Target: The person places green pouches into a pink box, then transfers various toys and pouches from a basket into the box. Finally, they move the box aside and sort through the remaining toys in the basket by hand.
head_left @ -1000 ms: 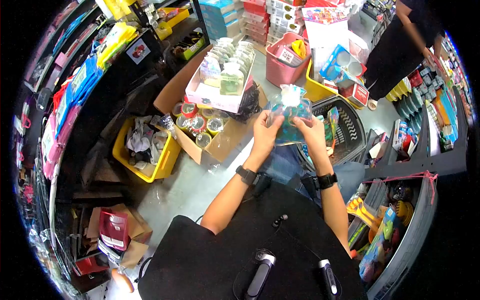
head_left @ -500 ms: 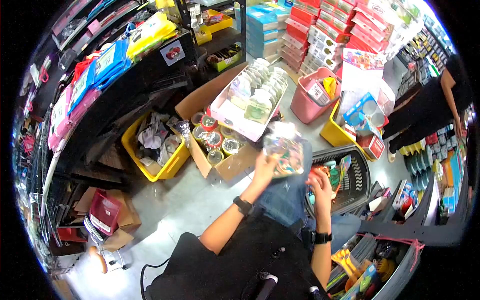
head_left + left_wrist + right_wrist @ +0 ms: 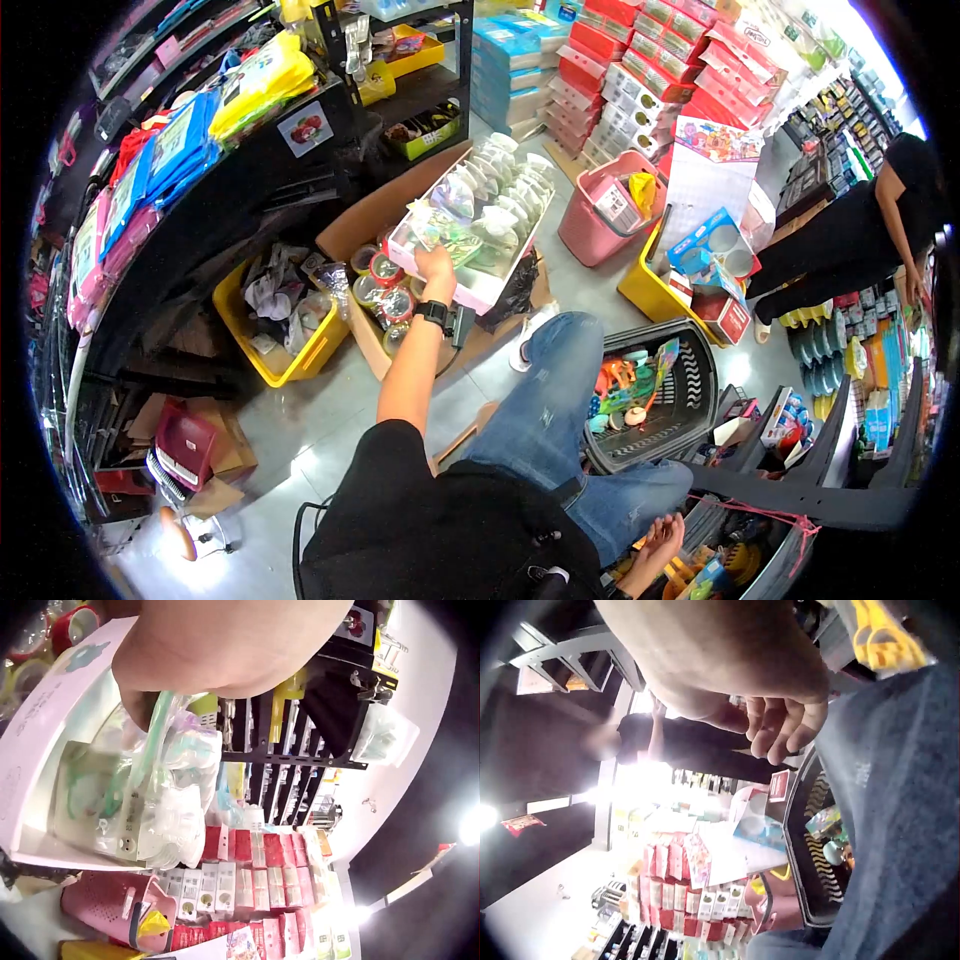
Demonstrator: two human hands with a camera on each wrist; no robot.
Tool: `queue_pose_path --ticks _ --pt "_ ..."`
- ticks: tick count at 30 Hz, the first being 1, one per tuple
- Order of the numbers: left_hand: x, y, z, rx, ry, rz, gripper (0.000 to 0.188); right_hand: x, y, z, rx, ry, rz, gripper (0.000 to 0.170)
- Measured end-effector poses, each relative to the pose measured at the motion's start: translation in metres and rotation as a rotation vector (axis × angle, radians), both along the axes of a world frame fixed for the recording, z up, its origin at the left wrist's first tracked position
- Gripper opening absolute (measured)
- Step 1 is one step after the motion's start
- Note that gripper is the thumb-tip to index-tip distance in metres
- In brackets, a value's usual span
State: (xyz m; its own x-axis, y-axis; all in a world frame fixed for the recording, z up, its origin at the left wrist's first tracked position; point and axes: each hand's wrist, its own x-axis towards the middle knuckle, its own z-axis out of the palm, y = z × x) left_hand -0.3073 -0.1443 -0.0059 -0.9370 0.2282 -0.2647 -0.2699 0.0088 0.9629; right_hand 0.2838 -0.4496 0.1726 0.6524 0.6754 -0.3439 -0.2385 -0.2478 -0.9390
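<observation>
My left hand (image 3: 435, 268) reaches over the near side of a pale pink-and-white carton (image 3: 478, 293). It pinches a clear plastic packet (image 3: 156, 742) with a green edge, which lies among the carton's contents. Several other clear packets (image 3: 500, 225) with white tops stand in rows beside it; in the left wrist view they crowd just past the fingers, and the palm hides part of the grip. Low at the right, near my bent knee, my right hand (image 3: 660, 543) hangs with loosely curled fingers (image 3: 776, 739) and nothing in them.
Under the carton sits a cardboard box of tape rolls (image 3: 385, 268). A yellow bin (image 3: 325, 345) stands left of it, a pink basket (image 3: 600, 235) beyond. By my knees is a black basket (image 3: 690, 400) with small colourful things. Another person (image 3: 850, 240) stands at the right.
Both hands held a clear packet before my lap; then the right hand let go and dropped down to the right. The left hand has carried the packet forward and left, into the carton.
</observation>
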Motion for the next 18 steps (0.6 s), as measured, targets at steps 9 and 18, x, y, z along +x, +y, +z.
queue_pose_path --ticks 9,18 --pt "0.042 -0.074 0.036 0.012 0.145 -0.529 0.009 0.034 -0.021 -0.012 -0.001 -0.066 0.187 0.023" --pt "0.181 -0.137 0.376 0.927 1.200 -0.663 0.032 0.046 0.015 -0.033 -0.084 -0.200 0.196 0.016"
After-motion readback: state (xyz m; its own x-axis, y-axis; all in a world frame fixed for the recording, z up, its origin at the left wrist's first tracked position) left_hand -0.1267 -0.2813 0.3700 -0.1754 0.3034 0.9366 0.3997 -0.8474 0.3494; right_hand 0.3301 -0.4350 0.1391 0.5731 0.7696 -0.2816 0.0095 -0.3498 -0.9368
